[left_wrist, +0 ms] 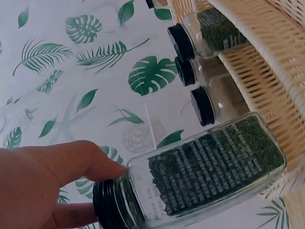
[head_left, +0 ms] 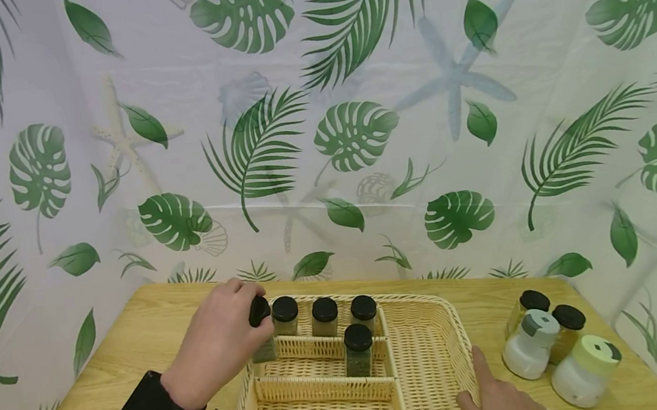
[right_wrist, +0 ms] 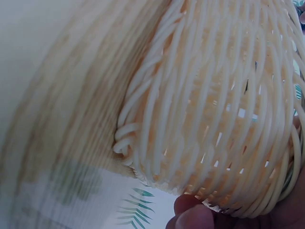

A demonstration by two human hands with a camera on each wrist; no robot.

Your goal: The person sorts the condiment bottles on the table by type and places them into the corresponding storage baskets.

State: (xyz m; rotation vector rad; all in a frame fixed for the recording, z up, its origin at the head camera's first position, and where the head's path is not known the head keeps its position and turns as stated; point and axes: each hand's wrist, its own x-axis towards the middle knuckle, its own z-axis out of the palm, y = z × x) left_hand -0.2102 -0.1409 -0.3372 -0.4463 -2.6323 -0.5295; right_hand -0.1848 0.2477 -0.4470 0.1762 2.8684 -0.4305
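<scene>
Steadily — the left hand (head_left: 220,341) pinches a jar (left_wrist: 214,167) by its lid (left_wrist: 113,205) at the back-left corner of the basket (head_left: 432,349); the right hand (head_left: 503,399) grips the right rim (head_left: 456,316). Best lower upright, clear of the other jars (head_left: 325,318) — basket braced.

On the tan wooden desk (head_left: 150,336), a beige rectangular wicker basket (head_left: 424,361) holds three black-lidded glass jars (head_left: 325,317) behind a fourth jar (head_left: 358,352). Two rounded white bottles (head_left: 527,353) stand right of it.

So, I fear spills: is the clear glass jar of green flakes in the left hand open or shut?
Shut: the jar wears its round black lid; how tightly, I cannot tell.
</scene>
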